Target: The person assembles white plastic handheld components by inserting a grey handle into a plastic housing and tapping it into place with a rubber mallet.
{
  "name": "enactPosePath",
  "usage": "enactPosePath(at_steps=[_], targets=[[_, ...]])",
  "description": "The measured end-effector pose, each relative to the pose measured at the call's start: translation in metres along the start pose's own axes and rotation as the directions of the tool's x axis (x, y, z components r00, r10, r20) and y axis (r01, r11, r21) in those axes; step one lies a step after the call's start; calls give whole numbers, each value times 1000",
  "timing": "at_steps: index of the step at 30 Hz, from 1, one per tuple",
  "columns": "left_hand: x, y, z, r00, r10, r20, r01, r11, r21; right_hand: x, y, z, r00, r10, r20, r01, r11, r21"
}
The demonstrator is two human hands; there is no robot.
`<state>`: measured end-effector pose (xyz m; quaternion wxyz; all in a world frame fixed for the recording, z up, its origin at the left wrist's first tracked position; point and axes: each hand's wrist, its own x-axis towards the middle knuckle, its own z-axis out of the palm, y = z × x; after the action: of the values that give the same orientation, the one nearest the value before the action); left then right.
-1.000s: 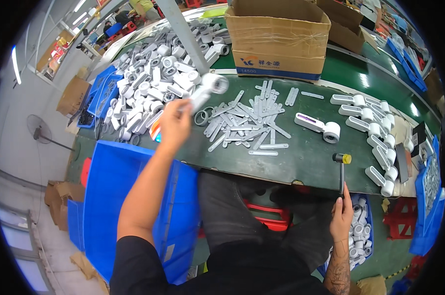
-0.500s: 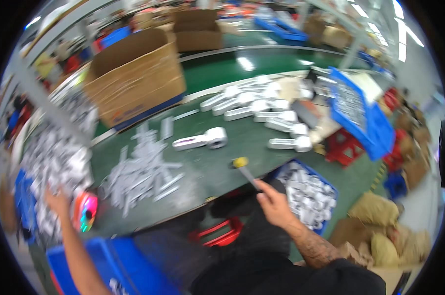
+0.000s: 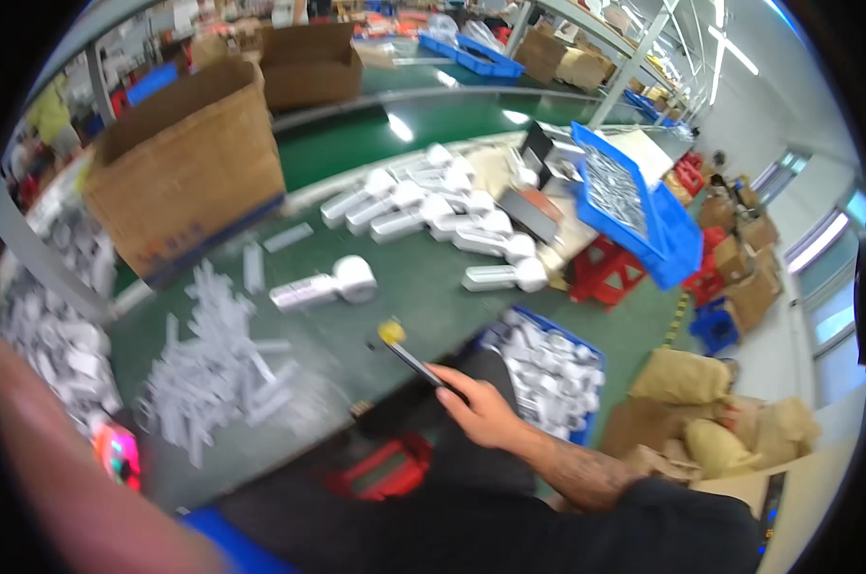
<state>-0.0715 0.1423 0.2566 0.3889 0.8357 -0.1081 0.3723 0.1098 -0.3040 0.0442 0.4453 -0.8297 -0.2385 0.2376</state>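
Note:
My right hand is closed round the dark handle of a small hammer, its yellow-ended head held over the table's front edge. On the green table beyond it lies a white plastic part with a round head and a long flat handle. Left of that is a loose pile of pale grey plastic strips. My left forearm crosses the lower left corner, blurred and close; the hand itself is outside the picture. Beside this arm a small round thing glows pink and green.
Several more white parts lie in rows at the back. A large carton stands at the far left, above heaped white pieces. A blue bin of white parts sits right of my knees. A blue tray tilts over a red stool.
My left hand has left the white heap, and its arm has risen toward the camera. The view has turned right. My right hand still holds the hammer, with its shaft at a different slant.

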Motion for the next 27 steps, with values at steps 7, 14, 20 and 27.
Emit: enactPosePath(at_steps=[7,14,20,27], targets=[[66,68,-20,716,595,-365,-419,785,457,-50,68,23,862,-411,-296,390,912,-129],[69,70,18,618,664,-420,-488,744,457,-22,35,30,856,-321,-406,327,943,-57],[75,-1,84,778,521,-352,-440,851,288,10,37,-1,950,-63,-305,92,993,79],[42,7,160,888,355,-293,-349,934,73,62,23,-5,896,-146,-419,160,987,-2]])
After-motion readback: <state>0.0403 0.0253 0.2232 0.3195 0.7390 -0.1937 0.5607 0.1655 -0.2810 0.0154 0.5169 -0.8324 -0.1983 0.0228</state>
